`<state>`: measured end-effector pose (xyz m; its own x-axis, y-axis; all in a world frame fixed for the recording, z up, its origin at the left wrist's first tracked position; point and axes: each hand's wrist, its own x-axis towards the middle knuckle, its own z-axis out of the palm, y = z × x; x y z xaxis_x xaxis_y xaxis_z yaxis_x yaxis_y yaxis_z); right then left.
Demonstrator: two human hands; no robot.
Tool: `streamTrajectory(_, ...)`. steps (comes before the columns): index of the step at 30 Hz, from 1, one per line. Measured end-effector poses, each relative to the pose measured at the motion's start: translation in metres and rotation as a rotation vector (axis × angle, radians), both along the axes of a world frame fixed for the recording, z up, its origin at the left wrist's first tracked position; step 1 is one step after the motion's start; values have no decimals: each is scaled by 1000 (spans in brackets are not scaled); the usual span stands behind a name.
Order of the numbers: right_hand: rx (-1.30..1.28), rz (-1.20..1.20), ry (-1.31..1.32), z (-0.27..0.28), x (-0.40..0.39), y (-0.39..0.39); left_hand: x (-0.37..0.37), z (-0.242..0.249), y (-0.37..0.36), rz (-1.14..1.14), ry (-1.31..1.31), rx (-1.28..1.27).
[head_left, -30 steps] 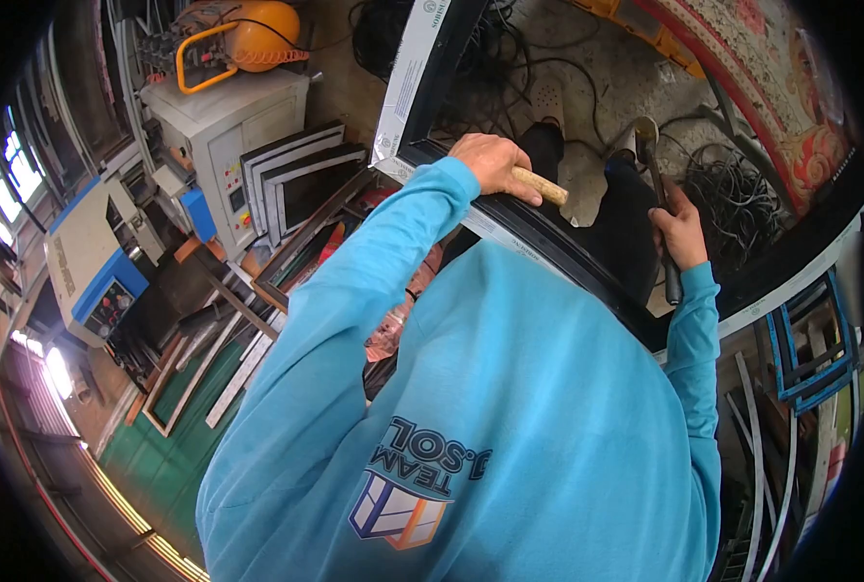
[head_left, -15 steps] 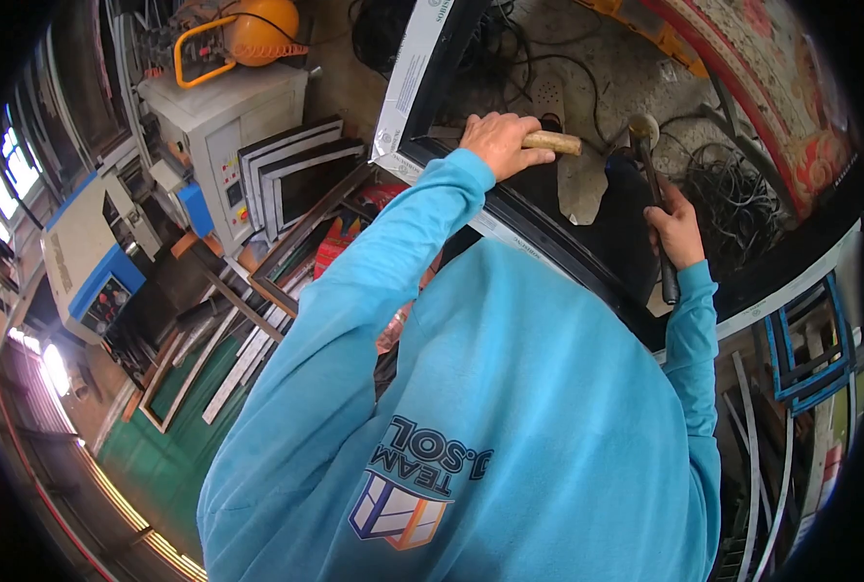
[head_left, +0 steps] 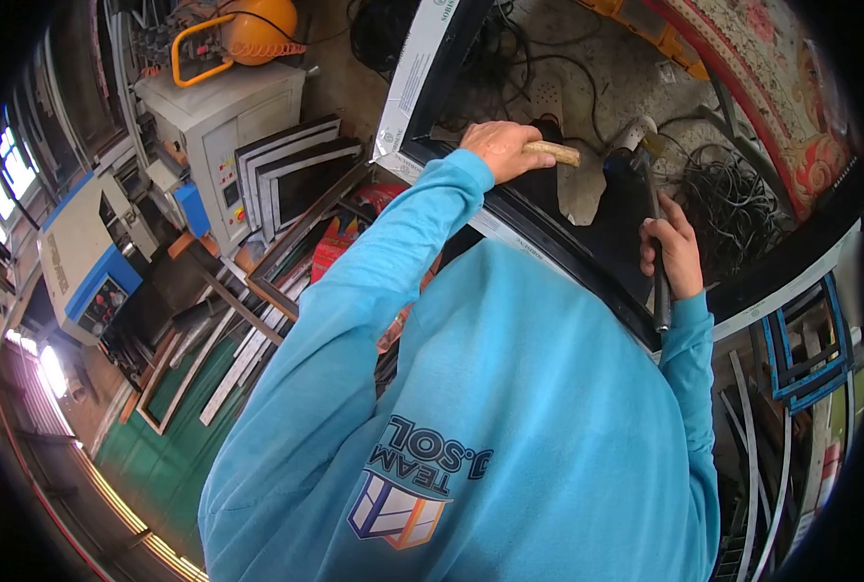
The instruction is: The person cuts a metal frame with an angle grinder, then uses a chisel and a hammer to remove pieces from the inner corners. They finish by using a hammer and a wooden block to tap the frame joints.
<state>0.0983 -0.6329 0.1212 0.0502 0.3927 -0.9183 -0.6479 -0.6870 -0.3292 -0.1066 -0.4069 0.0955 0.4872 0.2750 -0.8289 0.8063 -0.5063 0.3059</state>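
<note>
My left hand [head_left: 502,150] is closed round a tool with a wooden handle [head_left: 554,153], above the corner of a black and white frame [head_left: 403,102]. The tool's other end is hidden under the hand. On the right, my right hand [head_left: 677,247] grips the dark handle of a hammer [head_left: 660,281]. The hammer's yellowish head [head_left: 651,145] points up and away from me, above the floor inside the frame.
Black cables [head_left: 733,199] lie on the floor inside the frame. Patterned red fabric [head_left: 776,73] is at the upper right. A grey cabinet [head_left: 214,107] stands at the upper left, with small frames [head_left: 301,179] leaning beside it. Blue-edged frames [head_left: 808,388] are at the right.
The hammer has tilted a little, its head shifting slightly down and right and its handle end slightly left. My right hand has moved slightly down. My left hand stays almost in place.
</note>
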Motion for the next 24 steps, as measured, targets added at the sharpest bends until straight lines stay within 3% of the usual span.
streamTrajectory(1,-42,-139,96,3,-4,-1,-1,0,0,4,-4,2)
streamTrajectory(10,-92,-248,380,30,-34,16,-2,0,1,-11,6,-20)
streamTrajectory(13,63,-108,412,27,-37,18,-1,0,1,-14,9,-25)
streamTrajectory(15,23,-127,397,32,-37,20,-3,0,0,-18,16,-29)
streamTrajectory(17,-85,-312,327,33,-44,25,-4,0,1,-31,3,-17)
streamTrajectory(19,-121,-284,283,36,-44,29,-6,2,2,-43,16,-43)
streamTrajectory(21,46,-105,466,26,-31,22,0,2,6,-61,10,-65)
streamTrajectory(24,-7,-294,619,18,-32,14,-1,4,7,-35,51,-117)
